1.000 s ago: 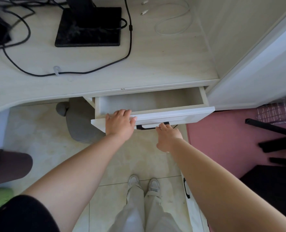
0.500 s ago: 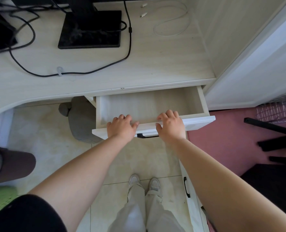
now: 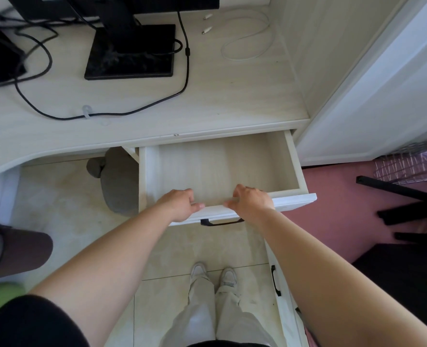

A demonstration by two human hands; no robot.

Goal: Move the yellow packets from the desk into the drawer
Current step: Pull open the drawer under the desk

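One pale desk (image 3: 232,101) fills the top. Its drawer (image 3: 220,166) sticks out at the desk's 6 o'clock edge. A black monitor stand (image 3: 132,58) sits at 11 o'clock. The left grip (image 3: 177,205) and right grip (image 3: 251,200) both curl tight over the drawer's front edge. A black handle (image 3: 221,222) hangs under them at 6 o'clock. I cannot tell where the yellow packets are.
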